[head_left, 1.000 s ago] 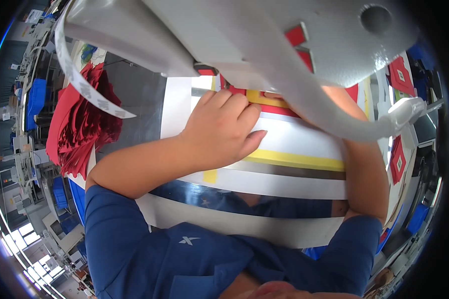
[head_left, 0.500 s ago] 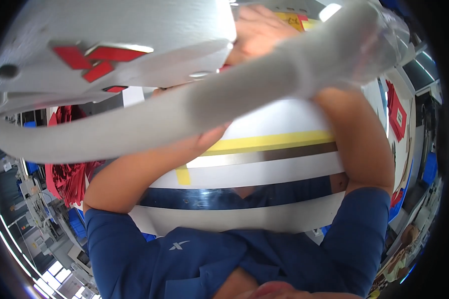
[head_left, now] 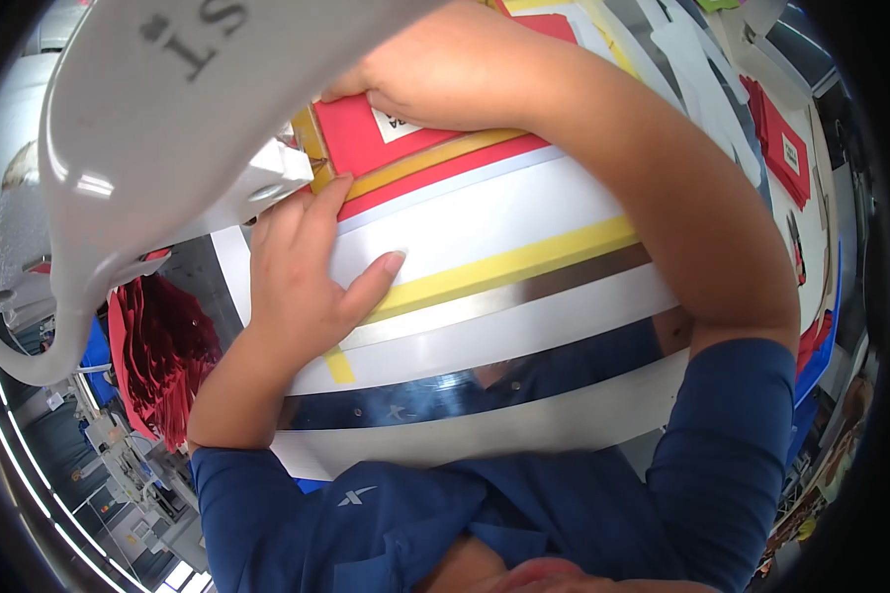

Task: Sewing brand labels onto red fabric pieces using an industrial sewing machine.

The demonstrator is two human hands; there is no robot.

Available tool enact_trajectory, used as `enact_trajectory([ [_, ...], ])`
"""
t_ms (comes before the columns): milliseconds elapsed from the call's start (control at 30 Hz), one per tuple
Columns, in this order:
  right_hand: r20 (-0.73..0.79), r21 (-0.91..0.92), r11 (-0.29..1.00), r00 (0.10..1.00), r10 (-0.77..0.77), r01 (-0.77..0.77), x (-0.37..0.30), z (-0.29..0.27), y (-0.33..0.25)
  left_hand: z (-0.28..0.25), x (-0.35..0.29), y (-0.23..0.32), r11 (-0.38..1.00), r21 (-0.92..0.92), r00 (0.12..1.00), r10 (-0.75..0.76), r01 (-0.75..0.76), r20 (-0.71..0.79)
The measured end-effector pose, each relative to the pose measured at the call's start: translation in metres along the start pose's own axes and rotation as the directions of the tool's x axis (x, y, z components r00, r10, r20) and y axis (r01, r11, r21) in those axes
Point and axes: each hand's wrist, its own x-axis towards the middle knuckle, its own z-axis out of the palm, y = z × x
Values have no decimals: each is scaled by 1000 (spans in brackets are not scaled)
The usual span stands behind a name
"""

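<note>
A flat red fabric piece [head_left: 356, 148] with a white label [head_left: 394, 124] lies inside a yellow-edged frame [head_left: 415, 163]. My left hand [head_left: 302, 267] rests palm down at its near left corner, fingers stretched and thumb spread over white sheeting [head_left: 485, 212]. One of its fingertips touches the frame's edge. From the right, my right hand [head_left: 445, 74] reaches across and lies on the red piece beside the label. Its thumb and one finger show apart; the other fingers are hidden behind a large pale grey curved machine part [head_left: 158, 128]. A metal machine block [head_left: 267, 178] stands by my left fingertips.
A bundle of red fabric pieces [head_left: 158, 346] hangs at the left. Red labelled pieces [head_left: 781, 148] lie on a side surface at the right. Yellow tape [head_left: 524, 262] and a shiny metal strip [head_left: 425, 400] cross the table before me. The curved part overhangs the upper left.
The view has shifted, and the grey curved part now sits further left. My left hand has come out from behind it. My right hand has moved left and nearer, onto the red piece.
</note>
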Motion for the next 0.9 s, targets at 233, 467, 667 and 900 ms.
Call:
enact_trajectory([
  [233, 59, -818, 437, 811, -583, 374, 16, 18, 50, 0, 1, -1, 999, -21, 999, 29, -29, -13],
  [467, 43, -898, 333, 812, -582, 287, 22, 28, 62, -1, 2, 3, 999, -31, 1000, 9, -9, -1],
  [667, 28, -945, 261, 840, -541, 199, 20, 30, 65, -1, 1, 11, 998, 36, 999, 44, -44, -8],
  [900, 32, -897, 363, 854, -519, 254, 17, 24, 47, 2, -1, 10, 995, 86, 998, 51, -48, -29],
])
